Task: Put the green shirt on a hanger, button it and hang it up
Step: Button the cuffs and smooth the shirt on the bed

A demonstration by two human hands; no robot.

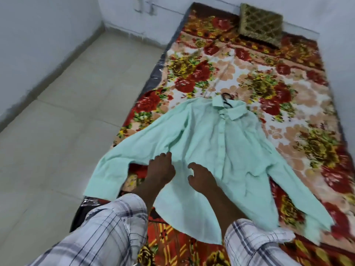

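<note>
The pale green shirt lies front up on the floral blanket, sleeves spread out to both sides. Its placket lies closed, with a row of buttons running down the middle. A black hanger sits inside the shirt; only its hook and neck show at the collar. My left hand rests its bent fingertips on the cloth below the left armpit. My right hand is over the lower front of the shirt, fingers loosely curled and holding nothing.
The floral blanket covers a low mattress along the right wall, with a green-gold cushion at its far end. Pale tiled floor stretches to the left. My checked sleeves fill the bottom of the view.
</note>
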